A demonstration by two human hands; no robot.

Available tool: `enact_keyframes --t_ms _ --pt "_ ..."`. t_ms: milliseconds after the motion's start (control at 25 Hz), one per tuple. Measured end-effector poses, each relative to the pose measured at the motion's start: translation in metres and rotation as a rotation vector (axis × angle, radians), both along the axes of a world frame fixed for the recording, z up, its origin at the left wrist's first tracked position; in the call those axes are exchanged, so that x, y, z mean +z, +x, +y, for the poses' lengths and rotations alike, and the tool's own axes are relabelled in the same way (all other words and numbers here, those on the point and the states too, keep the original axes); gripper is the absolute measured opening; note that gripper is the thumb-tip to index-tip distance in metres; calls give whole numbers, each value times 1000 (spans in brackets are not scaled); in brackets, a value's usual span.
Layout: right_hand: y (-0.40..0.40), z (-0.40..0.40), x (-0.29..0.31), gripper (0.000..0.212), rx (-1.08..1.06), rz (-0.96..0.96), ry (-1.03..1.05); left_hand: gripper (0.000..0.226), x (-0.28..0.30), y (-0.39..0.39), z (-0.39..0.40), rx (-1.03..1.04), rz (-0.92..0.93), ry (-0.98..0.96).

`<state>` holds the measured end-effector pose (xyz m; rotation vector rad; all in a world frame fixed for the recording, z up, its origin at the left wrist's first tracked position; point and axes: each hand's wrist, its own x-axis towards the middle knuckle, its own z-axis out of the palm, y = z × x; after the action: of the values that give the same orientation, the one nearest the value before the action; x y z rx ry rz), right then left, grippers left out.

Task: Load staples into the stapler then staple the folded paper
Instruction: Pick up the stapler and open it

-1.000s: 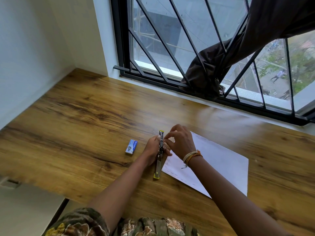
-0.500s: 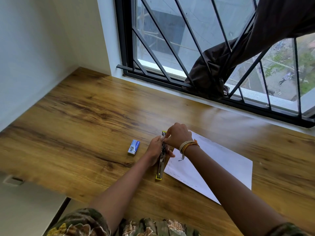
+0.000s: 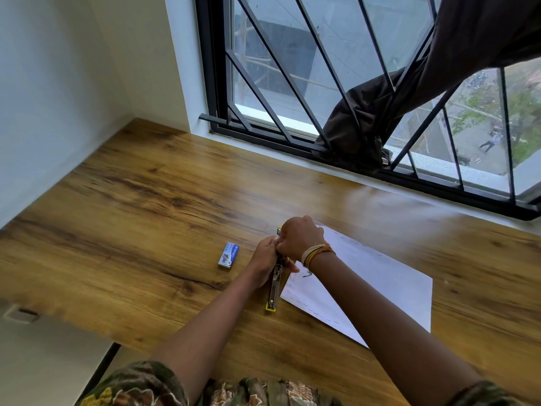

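On wooden worktop (image 3: pixel 146 215): opened yellow-tipped metal stapler (image 3: pixel 274 284) gripped by left hand (image 3: pixel 265 259), right hand (image 3: pixel 298 237) curled over it, beside folded white paper (image 3: pixel 374 285); small blue staple box (image 3: pixel 228 254) nearby.

The right hand (image 3: pixel 300 238), its fingers spread above the stapler (image 3: pixel 275 284) a second ago, has curled down and closed over its top end.
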<state>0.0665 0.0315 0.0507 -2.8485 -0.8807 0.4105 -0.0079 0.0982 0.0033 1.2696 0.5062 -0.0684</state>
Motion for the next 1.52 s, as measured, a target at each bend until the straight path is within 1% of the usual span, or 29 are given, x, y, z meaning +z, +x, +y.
enact_keyframes --t_ms 200,280,440,520,640,680,760,920,1000,1080,1160,1200,1280,1360,1440,1520 --pt "11 -8 -7 13 109 61 89 44 -4 2 3 -21 23 18" --pt "12 -13 -11 10 110 84 161 43 -2 2 3 -18 36 19" --pt "15 -20 -7 7 117 169 234 40 2 2 1 0 47 17" --pt "21 -21 -3 9 77 203 316 39 3 3 1 2 42 -7" --pt "42 -22 -5 9 -99 168 387 35 1 4 0 26 24 -76" --pt "49 -22 -7 10 -147 134 369 35 0 4 0 34 26 -83" --pt "64 -22 -13 12 -174 42 273 34 -2 5 0 50 35 -96" --pt "85 -17 -16 6 -102 -76 54 32 -6 7 0 87 42 -134" --pt "94 -16 -20 8 -45 -55 -30 33 -4 7 0 88 46 -139" --pt "101 -18 -25 8 -4 -10 -48 35 -5 8 0 97 58 -143" --pt "104 -22 -29 5 -3 3 57 35 -6 8 0 107 75 -162" --pt "103 -25 -31 5 -42 5 174 35 -5 8 0 110 77 -173" --pt "92 -29 -30 7 -178 6 473 34 -3 7 -2 116 72 -185" --pt "70 -32 -29 5 -296 34 686 32 0 6 -4 142 56 -213" --pt "44 -35 -34 4 -319 169 759 31 -1 6 -7 197 42 -252" --pt "22 -36 -37 8 -305 357 731 29 -6 6 -8 263 33 -252"
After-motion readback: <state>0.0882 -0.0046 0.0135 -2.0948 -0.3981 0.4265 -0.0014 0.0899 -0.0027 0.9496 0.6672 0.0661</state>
